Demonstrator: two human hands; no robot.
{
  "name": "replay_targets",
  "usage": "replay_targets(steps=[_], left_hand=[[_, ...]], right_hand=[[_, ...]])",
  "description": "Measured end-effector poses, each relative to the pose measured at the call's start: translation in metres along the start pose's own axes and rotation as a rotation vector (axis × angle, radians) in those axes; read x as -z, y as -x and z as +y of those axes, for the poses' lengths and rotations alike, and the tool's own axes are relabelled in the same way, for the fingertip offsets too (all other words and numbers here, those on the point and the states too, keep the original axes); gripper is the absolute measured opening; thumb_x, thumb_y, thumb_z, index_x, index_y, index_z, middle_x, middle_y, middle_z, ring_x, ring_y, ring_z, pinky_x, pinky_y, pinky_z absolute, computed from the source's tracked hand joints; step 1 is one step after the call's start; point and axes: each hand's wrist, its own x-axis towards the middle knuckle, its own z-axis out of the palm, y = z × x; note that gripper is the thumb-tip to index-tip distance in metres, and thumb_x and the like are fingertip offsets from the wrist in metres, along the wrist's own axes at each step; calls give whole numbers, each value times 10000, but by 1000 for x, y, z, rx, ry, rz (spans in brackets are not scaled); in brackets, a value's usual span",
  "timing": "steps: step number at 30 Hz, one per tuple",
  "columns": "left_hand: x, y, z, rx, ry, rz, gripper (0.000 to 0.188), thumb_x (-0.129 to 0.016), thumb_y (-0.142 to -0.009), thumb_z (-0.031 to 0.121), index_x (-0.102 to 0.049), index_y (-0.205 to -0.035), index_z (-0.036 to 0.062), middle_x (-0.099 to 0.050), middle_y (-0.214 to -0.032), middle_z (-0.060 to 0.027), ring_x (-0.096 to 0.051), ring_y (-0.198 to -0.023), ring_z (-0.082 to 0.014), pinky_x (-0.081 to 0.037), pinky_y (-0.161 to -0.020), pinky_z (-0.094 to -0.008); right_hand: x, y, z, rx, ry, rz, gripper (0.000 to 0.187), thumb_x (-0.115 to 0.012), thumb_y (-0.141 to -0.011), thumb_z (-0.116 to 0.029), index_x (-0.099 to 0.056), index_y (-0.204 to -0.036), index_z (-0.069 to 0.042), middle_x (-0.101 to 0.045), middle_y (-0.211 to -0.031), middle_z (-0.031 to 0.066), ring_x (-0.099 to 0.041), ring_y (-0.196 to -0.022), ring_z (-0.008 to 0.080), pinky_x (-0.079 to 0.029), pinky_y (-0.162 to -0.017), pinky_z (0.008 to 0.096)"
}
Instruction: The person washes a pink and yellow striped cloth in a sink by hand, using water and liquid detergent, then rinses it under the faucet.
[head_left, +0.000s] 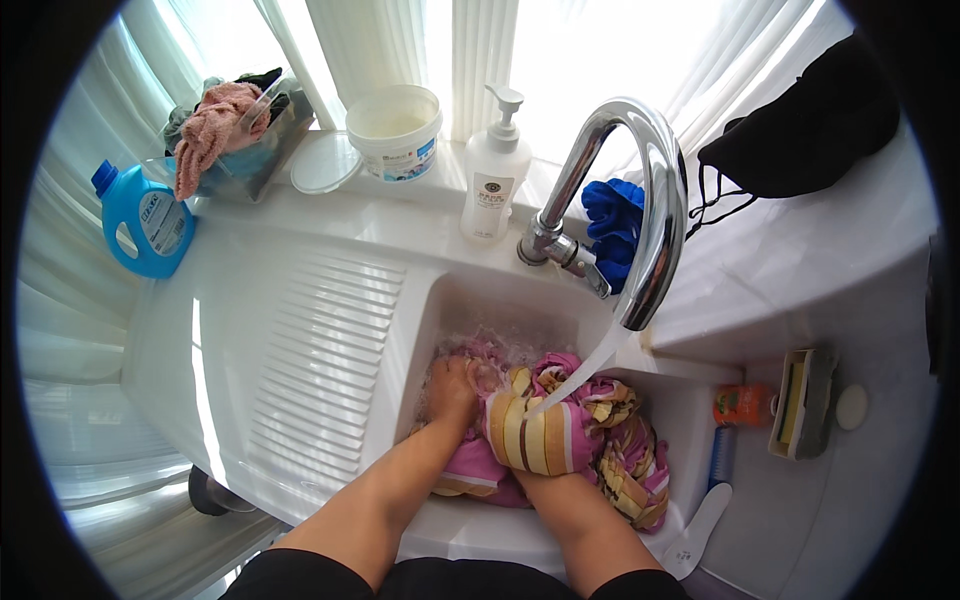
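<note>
A wet pink cloth with yellow, brown and white stripes (pixel 540 435) lies bunched in the white sink (pixel 520 300). My left hand (pixel 455 388) is at its left side, among splashing water, with its fingers curled into the fabric. My right forearm (pixel 580 525) reaches under a striped fold, which covers my right hand, so its fingers are hidden. From the chrome faucet (pixel 655 250) a stream of water falls onto the fold over my right hand.
Left of the basin is a ribbed washboard (pixel 325 370). Behind stand a blue detergent bottle (pixel 150 225), a bin of clothes (pixel 255 165), a white tub (pixel 395 135) and a pump bottle (pixel 495 175). At right are a brush (pixel 700 530) and an orange container (pixel 740 405).
</note>
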Motion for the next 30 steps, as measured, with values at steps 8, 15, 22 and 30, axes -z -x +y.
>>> replay_targets(steps=[8,15,22,30], left_hand=[[3,-66,20,-91,-357,-121,435,-513,-913,363,-574,-1233,74,-570,-1263,-173,-602,-1063,-377,-478,-907,-492],[86,55,24,-708,-98,253,239,-606,-874,323,-574,-887,86,-594,-909,-117,-633,-792,-333,-514,-648,-452],[134,142,20,-1522,-49,42,274,-699,-806,295,-597,-941,79,-577,-1010,-131,-556,-1001,-327,-416,-948,-473],[29,145,-39,-239,37,102,655,-557,-874,498,-433,-1338,53,-398,-1367,-237,-363,-1241,-456,-270,-1024,-614]], right_hand=[[3,-14,23,-122,17,-109,468,-678,-776,-327,-537,-1130,-55,-545,-1069,106,-522,-967,243,-413,-867,356],[79,15,15,-315,-1382,-176,367,-614,-855,-324,-564,-1097,-52,-590,-983,35,-556,-874,154,-429,-827,304],[139,15,-38,37,-418,306,535,-659,-822,-384,-554,-1282,-133,-404,-1361,222,-330,-1312,376,-237,-1104,462],[102,82,-23,273,-349,-386,660,-683,-773,-364,-463,-1328,-81,-85,-1524,259,-131,-1401,459,-196,-1135,515]])
